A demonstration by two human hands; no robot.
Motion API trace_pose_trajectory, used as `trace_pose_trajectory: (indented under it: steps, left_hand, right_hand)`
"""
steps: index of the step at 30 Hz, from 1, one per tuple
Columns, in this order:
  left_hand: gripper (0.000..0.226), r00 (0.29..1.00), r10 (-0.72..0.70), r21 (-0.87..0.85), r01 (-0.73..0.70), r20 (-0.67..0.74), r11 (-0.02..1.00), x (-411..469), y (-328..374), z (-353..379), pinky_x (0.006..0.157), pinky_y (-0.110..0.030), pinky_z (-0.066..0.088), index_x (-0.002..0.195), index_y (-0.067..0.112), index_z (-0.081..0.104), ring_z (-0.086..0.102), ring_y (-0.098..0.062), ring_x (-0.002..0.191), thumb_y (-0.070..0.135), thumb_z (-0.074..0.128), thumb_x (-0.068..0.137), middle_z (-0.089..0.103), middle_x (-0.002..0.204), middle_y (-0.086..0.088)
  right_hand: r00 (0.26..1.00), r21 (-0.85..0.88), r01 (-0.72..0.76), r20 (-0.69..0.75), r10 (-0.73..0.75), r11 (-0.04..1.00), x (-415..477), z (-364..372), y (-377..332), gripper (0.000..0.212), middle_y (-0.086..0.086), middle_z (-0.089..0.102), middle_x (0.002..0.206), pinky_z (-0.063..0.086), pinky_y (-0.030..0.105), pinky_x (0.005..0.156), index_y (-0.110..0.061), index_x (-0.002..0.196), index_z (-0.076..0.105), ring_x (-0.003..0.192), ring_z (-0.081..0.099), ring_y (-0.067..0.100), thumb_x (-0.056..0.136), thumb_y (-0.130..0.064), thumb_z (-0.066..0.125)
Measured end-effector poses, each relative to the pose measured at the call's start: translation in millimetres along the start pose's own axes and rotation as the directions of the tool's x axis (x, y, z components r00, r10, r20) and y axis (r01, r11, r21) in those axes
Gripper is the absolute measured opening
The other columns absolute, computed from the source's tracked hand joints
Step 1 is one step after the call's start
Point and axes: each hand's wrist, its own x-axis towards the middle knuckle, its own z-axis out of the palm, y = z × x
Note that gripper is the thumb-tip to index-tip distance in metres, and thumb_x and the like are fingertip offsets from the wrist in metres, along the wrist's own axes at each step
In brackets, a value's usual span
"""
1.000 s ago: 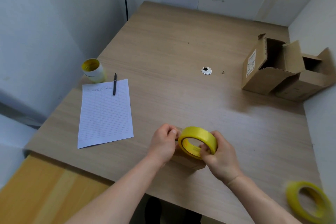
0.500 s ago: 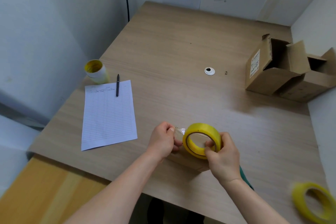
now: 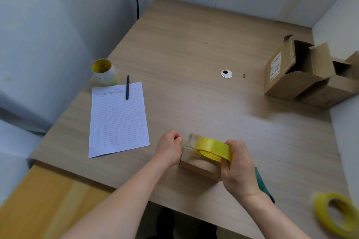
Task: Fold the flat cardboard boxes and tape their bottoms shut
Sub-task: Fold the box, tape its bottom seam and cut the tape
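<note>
A small folded cardboard box (image 3: 196,167) sits near the table's front edge, partly hidden by both hands. My right hand (image 3: 238,170) grips a yellow tape roll (image 3: 213,149) over the box's top. My left hand (image 3: 170,148) pinches the free end of the clear tape (image 3: 187,139) at the box's left edge. A short stretch of tape runs from the roll to my left fingers.
Two folded open boxes (image 3: 303,77) lie at the right against the wall. A second yellow tape roll (image 3: 336,217) lies at the front right. A lined sheet (image 3: 117,118), a pen (image 3: 127,87) and a stack of tape rolls (image 3: 104,72) sit at the left. A cable grommet (image 3: 226,73) marks the table's middle.
My right hand drew the roll to the right and tilted it flatter over the box. The tape strip between roll and left hand lengthened. The left hand stayed put.
</note>
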Motion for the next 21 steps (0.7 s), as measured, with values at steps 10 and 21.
trace_pose_trajectory:
  steps: [10,21]
  left_hand:
    - [0.019,0.999,-0.022,0.155,0.014,0.048,0.988,4,-13,13,0.079,-0.028,0.039,0.116,0.013,0.053,0.057,-0.030,0.106,0.021,0.054,0.098,0.061,0.110,-0.005]
    - [0.022,0.979,0.189,-0.445,-0.133,0.083,0.885,-8,-10,46,0.120,-0.028,0.023,0.107,0.039,0.066,0.035,-0.010,0.143,0.029,0.046,0.103,0.055,0.141,-0.004]
  right_hand:
    - [0.998,-0.077,-0.015,0.058,0.019,0.997,0,0,-4,0.049,-0.006,0.044,0.096,0.039,0.032,0.066,-0.028,0.105,0.043,0.074,0.041,0.014,0.077,0.003,0.066]
    - [0.980,-0.074,-0.082,0.173,0.093,0.994,6,-6,-6,0.031,-0.009,0.052,0.089,0.034,0.028,0.068,-0.021,0.104,0.054,0.075,0.048,0.016,0.081,-0.005,0.064]
